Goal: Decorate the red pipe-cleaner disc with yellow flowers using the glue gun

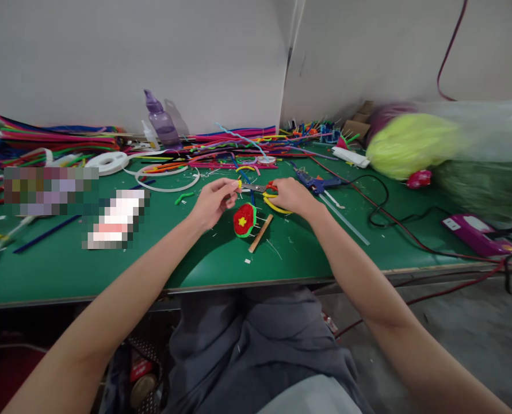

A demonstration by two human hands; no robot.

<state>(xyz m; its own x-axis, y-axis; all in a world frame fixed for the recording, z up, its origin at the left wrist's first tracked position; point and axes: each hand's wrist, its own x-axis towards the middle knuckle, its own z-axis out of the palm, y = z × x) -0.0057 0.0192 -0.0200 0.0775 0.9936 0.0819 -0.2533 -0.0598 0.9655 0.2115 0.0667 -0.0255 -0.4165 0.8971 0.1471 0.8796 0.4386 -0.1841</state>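
My right hand [291,197] is closed around the orange handles of a pair of scissors [257,188], whose blades point left. Between thumb and fingertips, my left hand [216,200] pinches a small yellow piece [239,184], possibly pipe cleaner, right at the scissor tips. Whether the blades touch it I cannot tell. Just below the hands sits a red fuzzy piece [244,221] with a green rim and a yellow star. A short wooden stick [260,233] lies beside it. A yellow curved strip [276,204] lies under my right hand.
Bundles of coloured pipe cleaners [61,138] line the wall. A purple bottle [163,122] stands behind a white tape roll [106,163]. On the right are a blue glue gun [320,183], its black cord, a purple power strip [480,234] and plastic bags [415,144].
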